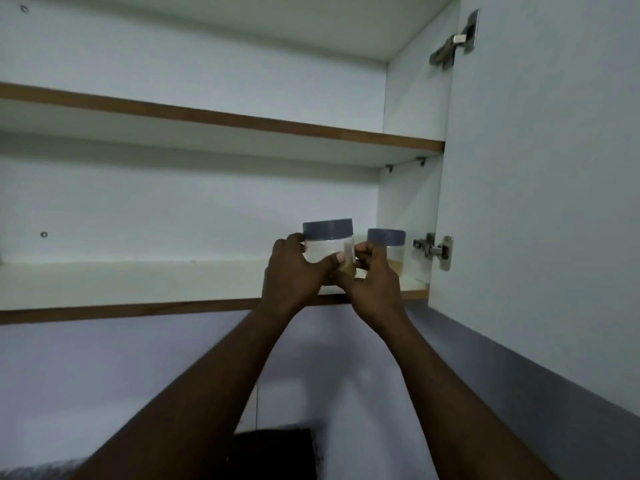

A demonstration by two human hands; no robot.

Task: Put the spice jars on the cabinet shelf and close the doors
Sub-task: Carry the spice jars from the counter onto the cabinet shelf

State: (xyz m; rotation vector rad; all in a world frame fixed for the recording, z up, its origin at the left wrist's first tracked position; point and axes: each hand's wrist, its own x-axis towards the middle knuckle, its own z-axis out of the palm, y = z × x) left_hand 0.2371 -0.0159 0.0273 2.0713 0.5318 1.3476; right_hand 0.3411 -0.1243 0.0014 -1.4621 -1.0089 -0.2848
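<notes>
Head view: my left hand and right hand curl round one spice jar on the lower shelf — second jar already at its right end, door not yet closed

The left hand and right hand gripped a clear plastic jar with a grey-blue lid on the white bottom shelf; a matching second jar stood just beside it; the white cabinet door stood open.

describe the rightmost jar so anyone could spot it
In the open white cabinet, follow the lower shelf right to the metal hinge. The clear round jar with a grey-blue lid stands there, further back and nearer the wall than its matching neighbour.
</notes>
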